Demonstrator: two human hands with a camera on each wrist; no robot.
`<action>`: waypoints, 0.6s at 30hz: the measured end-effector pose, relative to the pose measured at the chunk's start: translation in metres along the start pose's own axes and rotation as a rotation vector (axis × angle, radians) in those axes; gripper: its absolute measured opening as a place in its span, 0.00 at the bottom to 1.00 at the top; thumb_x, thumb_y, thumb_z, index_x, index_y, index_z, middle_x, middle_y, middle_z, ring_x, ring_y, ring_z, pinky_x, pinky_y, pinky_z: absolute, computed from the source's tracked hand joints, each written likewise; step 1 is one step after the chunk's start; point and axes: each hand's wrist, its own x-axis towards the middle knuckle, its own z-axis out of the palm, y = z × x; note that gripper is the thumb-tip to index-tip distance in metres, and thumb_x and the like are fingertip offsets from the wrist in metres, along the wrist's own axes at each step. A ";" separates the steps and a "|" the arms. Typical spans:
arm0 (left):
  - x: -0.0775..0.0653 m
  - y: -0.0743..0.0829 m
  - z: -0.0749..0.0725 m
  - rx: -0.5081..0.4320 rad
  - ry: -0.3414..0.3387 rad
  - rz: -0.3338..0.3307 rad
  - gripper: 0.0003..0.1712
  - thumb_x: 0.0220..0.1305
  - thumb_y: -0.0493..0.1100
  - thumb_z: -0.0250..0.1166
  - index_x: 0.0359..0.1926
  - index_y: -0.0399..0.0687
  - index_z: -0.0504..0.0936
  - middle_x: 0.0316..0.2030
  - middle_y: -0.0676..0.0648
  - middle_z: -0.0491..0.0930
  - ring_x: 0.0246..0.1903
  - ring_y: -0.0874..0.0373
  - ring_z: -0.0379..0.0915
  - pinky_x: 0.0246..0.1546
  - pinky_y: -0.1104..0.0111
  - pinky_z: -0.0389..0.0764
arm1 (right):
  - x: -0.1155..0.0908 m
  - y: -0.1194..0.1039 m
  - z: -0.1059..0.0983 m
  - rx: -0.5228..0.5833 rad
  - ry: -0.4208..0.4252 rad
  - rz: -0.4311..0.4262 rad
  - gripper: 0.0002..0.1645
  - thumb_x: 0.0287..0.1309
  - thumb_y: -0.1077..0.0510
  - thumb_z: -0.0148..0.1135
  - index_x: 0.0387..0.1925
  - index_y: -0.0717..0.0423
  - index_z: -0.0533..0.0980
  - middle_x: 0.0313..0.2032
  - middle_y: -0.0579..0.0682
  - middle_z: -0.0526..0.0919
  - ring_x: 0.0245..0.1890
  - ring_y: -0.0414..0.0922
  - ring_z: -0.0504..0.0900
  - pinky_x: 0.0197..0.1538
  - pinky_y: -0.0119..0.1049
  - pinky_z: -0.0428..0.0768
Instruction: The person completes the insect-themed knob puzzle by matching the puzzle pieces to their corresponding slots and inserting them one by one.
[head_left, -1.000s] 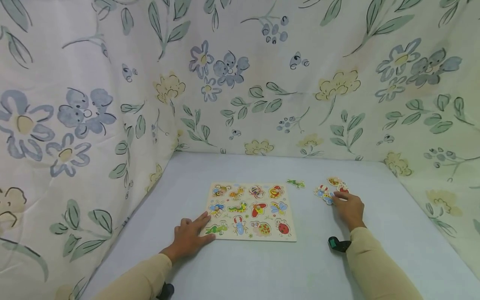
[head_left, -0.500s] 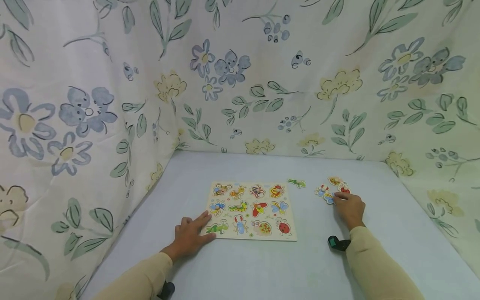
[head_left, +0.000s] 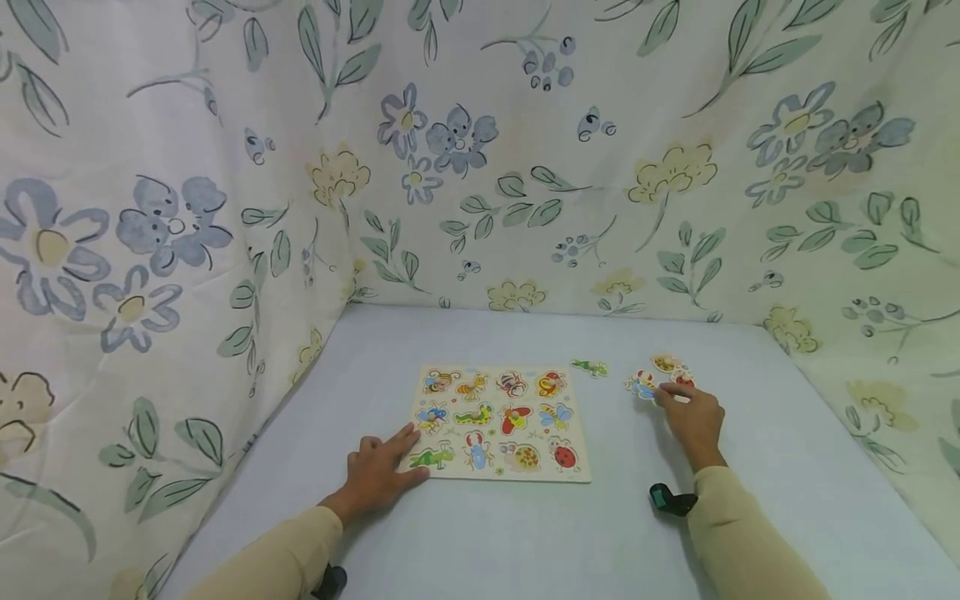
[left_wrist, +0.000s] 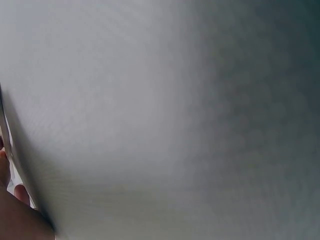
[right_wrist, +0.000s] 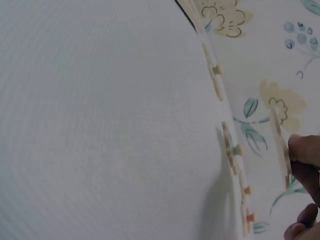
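A wooden insect puzzle board [head_left: 585,468] lies flat on the table, with rows of colourful bug pictures. My left hand [head_left: 381,473] rests at its left edge, fingers spread over the lower left corner and thumb along the front edge. My right hand [head_left: 696,423] pinches a thin puzzle piece [right_wrist: 281,150] between thumb and fingers; it is seen edge-on in the right wrist view, off the table. Near that hand lie a blue beetle piece [head_left: 642,384], a snail piece [head_left: 665,363] and a partly covered ladybug piece [head_left: 683,376]. A grasshopper piece [head_left: 589,367] lies behind the board's right corner.
A white cloth covers the table [head_left: 525,542]. Floral curtains [head_left: 480,242] close off the back and both sides. In the right wrist view, knobs [right_wrist: 237,150] stick up from the lying pieces. The left wrist view shows mostly blurred table surface.
My right hand has picked up the blue-and-yellow insect piece and moved slightly left and up with it. The left hand and the board have stayed in place.
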 end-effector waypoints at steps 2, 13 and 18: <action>0.000 0.000 0.000 -0.002 0.003 0.003 0.44 0.41 0.72 0.57 0.60 0.64 0.63 0.61 0.64 0.54 0.37 0.55 0.52 0.32 0.61 0.52 | 0.002 0.003 0.005 -0.003 0.037 -0.033 0.23 0.46 0.41 0.60 0.38 0.53 0.80 0.45 0.56 0.77 0.53 0.56 0.64 0.51 0.50 0.57; -0.001 0.000 -0.001 -0.007 0.007 0.008 0.43 0.41 0.71 0.58 0.60 0.63 0.63 0.61 0.63 0.55 0.38 0.54 0.52 0.33 0.60 0.52 | 0.029 0.043 0.046 0.026 0.220 -0.234 0.23 0.39 0.31 0.58 0.31 0.39 0.81 0.29 0.43 0.77 0.36 0.46 0.66 0.37 0.43 0.59; -0.001 0.000 -0.001 -0.009 0.008 0.015 0.43 0.41 0.71 0.58 0.60 0.63 0.63 0.61 0.63 0.55 0.38 0.54 0.52 0.33 0.60 0.52 | 0.024 0.032 0.053 0.044 0.266 -0.294 0.17 0.38 0.31 0.59 0.28 0.32 0.80 0.21 0.37 0.75 0.17 0.44 0.60 0.20 0.37 0.58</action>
